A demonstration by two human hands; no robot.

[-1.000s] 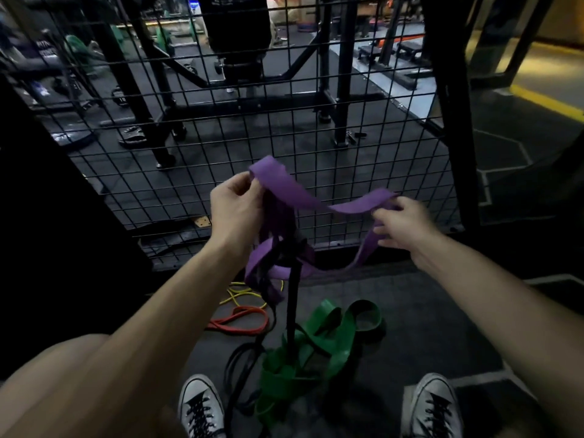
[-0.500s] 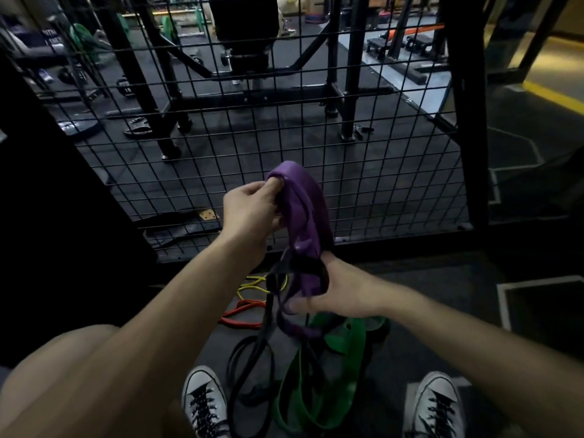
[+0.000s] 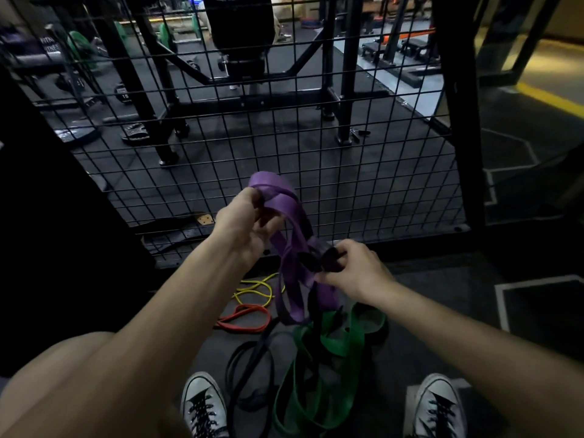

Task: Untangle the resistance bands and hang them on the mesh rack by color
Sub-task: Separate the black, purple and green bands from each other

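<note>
My left hand (image 3: 245,227) grips the top loop of a wide purple band (image 3: 286,213), held up in front of the black mesh rack (image 3: 363,172). My right hand (image 3: 350,268) pinches a knot lower down, where the purple band and a black band (image 3: 252,361) cross. From the knot the black band and a wide green band (image 3: 319,374) hang to the floor between my shoes. A thin yellow band (image 3: 257,289) and a thin orange band (image 3: 249,317) lie on the floor near the rack's base.
A thick black post (image 3: 458,121) stands at the rack's right edge. Gym machines and weight plates show behind the mesh. My white sneakers (image 3: 202,406) flank the pile. A dark wall closes off the left side.
The right hand went from holding the purple band stretched out to the right, down to the knot below the left hand, and now grips it from the right side. The left hand stayed raised.
</note>
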